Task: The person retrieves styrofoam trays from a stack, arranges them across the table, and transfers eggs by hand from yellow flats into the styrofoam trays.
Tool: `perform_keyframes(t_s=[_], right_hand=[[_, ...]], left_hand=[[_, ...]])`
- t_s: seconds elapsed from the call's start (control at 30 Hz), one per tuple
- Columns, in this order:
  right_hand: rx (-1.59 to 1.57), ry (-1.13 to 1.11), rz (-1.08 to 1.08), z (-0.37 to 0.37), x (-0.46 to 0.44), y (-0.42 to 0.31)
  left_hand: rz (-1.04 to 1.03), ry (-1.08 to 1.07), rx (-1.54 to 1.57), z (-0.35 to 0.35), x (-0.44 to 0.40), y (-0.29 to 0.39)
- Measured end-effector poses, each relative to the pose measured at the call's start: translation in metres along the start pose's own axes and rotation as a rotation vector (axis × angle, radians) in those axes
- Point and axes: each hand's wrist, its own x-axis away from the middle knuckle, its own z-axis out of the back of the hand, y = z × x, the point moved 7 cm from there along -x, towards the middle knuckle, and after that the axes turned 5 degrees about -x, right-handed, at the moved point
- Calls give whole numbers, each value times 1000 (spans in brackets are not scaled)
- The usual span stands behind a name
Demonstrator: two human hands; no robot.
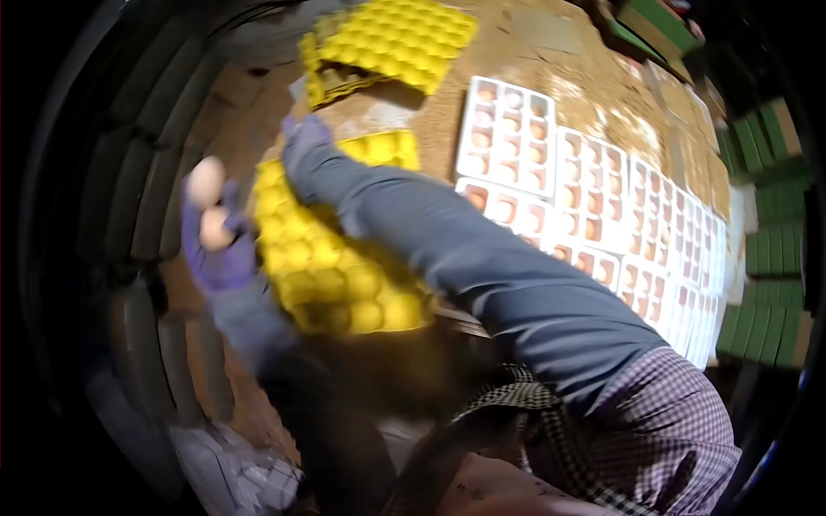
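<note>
Two eggs (206, 182) rest in the curled fingers of my left hand (225, 256), which wears a purple glove and is beside the left edge of a yellow egg tray (331, 279). My right arm reaches across that tray. At its far left corner is my right hand (305, 144), gloved too; blur hides how its fingers are set and whether they grip the edge. The cups I can see on the tray hold no eggs, though my sleeve covers part of it.
More yellow egg trays (400, 39) lie stacked at the back of the brown table. White cartons (551, 193) filled with eggs stand in rows on the right. Green boxes (766, 249) are piled beyond the right edge. Clear plastic wrapping (241, 469) lies at the lower left.
</note>
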Motion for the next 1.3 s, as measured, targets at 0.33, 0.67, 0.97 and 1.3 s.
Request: perform_keyframes(t_s=[0.33,0.67,0.97,1.3], right_hand=[[-1334,636,-119,25,284,83],[-378,356,-1055,-118,553,305],[-932,282,-849,-94,668,214],[-1095,558,-775,-107,728,231]], left_hand=[[320,-36,-517,-89,222,-191],[738,-377,-927,-134,305,-321],[56,-1027,-1559,-191,347,-425],[-378,-1559,-1587,-225,415,-501]])
